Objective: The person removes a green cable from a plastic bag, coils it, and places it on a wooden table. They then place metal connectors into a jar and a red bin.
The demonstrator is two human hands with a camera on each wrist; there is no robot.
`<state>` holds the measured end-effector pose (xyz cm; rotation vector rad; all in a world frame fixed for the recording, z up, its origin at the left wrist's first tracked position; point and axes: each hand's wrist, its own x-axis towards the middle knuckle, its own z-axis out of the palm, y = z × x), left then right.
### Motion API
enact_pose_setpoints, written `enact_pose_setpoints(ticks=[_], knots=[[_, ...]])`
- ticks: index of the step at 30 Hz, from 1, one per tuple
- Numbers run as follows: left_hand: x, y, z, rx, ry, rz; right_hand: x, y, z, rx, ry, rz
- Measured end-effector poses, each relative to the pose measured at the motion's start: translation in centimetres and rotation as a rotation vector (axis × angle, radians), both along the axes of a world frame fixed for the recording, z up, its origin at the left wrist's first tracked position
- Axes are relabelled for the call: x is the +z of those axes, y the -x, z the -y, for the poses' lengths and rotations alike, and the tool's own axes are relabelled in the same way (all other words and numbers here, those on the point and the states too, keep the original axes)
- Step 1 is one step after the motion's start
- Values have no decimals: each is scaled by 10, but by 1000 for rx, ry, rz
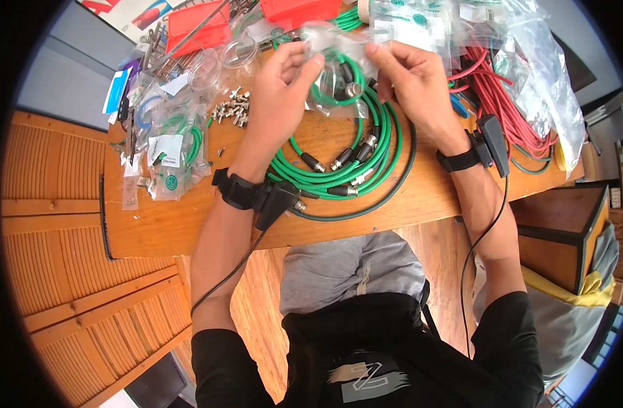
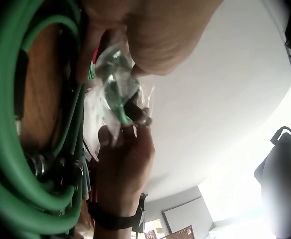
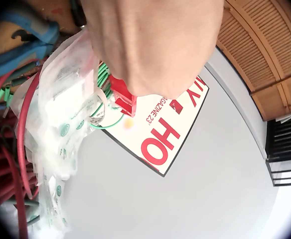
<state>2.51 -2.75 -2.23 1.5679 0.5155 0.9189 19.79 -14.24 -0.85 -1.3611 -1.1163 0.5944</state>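
A clear plastic bag with a coiled green cable inside is held up over the table between both hands. My left hand pinches its left side between thumb and fingers. The right hand grips the opposite upper corner, thumb toward the bag. At the cable's end a black-sleeved metal connector shows through the plastic in the left wrist view. Below the hands lies a larger coil of green cables with several metal-tipped connectors. In the right wrist view, the back of the right hand hides the held bag.
Bagged green cables and a pile of small metal connectors lie on the left of the wooden table. Red trays stand at the back. Red cables, blue-handled pliers and more plastic bags are at the right.
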Motion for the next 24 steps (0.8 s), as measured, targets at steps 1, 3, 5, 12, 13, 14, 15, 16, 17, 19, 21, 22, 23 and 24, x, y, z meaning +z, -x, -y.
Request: enact_pose_setpoints(ticks=[1,3,5,12,13,14,15,16,17,19,21,22,23,24], knots=[[0,1,-1,-31,12,-8,1,-2,0,-6,-7,-46],[6,2,-3,-96,30,-24,2,-3,0,-6,38,-2],[11,0,11,-186,-43,-11,2,3,1,8,10,-17],[-2,-3,8,-104,-199,-187,-5,7,-1,39,-15,23],[0,-1,7,-99,-195,-210,-4,6,0,33,5,41],[-1,-1,6,-101,-172,-170,-4,5,0,27,23,58],[-2,-1,5,-102,-150,-131,-4,5,-1,27,23,56],[-4,-1,3,-104,-128,-92,-5,4,-1,26,22,55],[-4,-1,2,-104,-131,-86,-5,4,-1,26,22,53],[-6,-2,2,-101,-134,-71,-6,3,-2,40,11,53],[-3,-2,3,-109,-111,-45,-6,3,-2,54,10,47],[-2,-2,3,-114,-100,-33,-5,3,-1,62,12,41],[0,-2,4,-121,-72,-15,-4,3,-1,70,13,34],[1,-2,6,-128,-45,4,-3,4,-1,79,25,15]])
